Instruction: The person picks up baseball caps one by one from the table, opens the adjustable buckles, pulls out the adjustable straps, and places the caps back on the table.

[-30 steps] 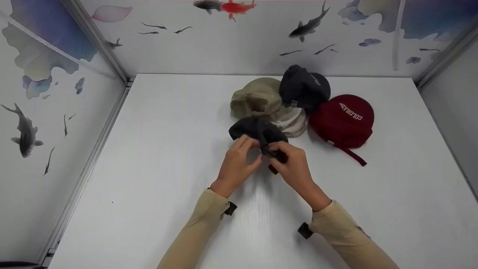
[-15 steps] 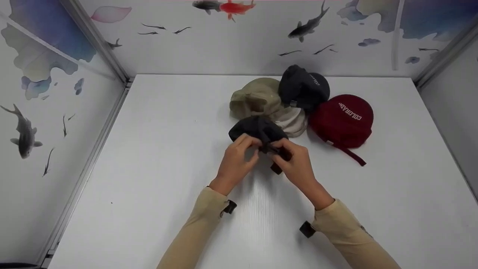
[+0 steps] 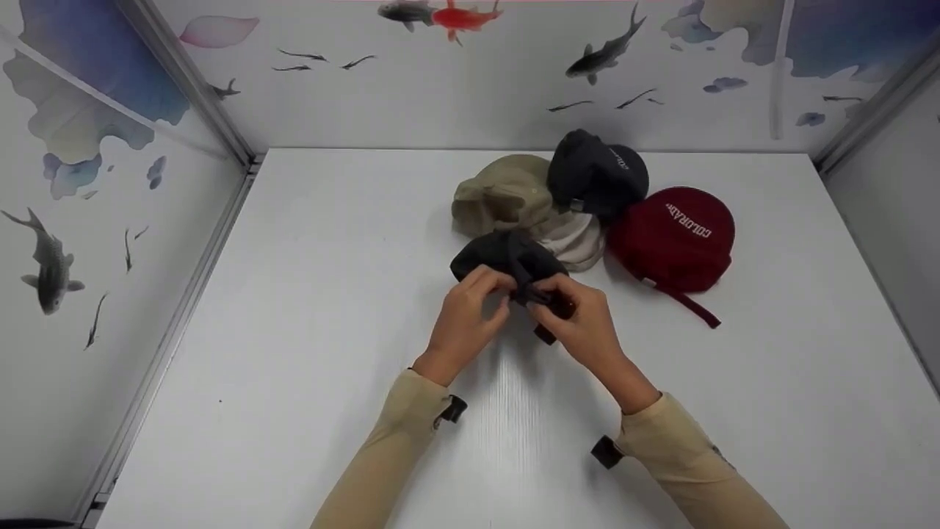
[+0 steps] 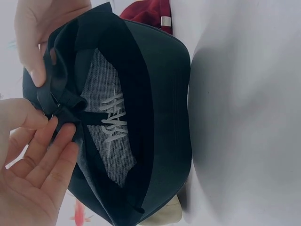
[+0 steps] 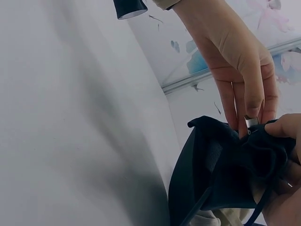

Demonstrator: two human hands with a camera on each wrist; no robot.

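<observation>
A dark baseball cap [image 3: 477, 253] is held up off the tabletop between both hands. My left hand [image 3: 463, 316] pinches the cap's back strap between thumb and fingertips, where a small silver buckle [image 5: 252, 122] shows in the right wrist view. On the other side, my right hand [image 3: 585, 316] pinches the strap too, thumb against fingers. The left wrist view looks into the cap's hollow, with white embroidery [image 4: 113, 122] seen through mesh lining and the brim pointing away from the fingers. Folded strap fabric hides how it runs through the buckle.
Behind the held cap lie a khaki cap [image 3: 507, 184], a pale cap [image 3: 576, 242] and a dark grey cap [image 3: 595, 176], crowded together. A maroon cap [image 3: 672, 239] with white lettering sits to their right, its strap trailing forward. White walls [image 3: 470, 95] enclose the tabletop.
Both hands stay at nearly the same place with the cap. The right hand has shifted slightly right, and the strap fabric between the fingertips has moved a little.
</observation>
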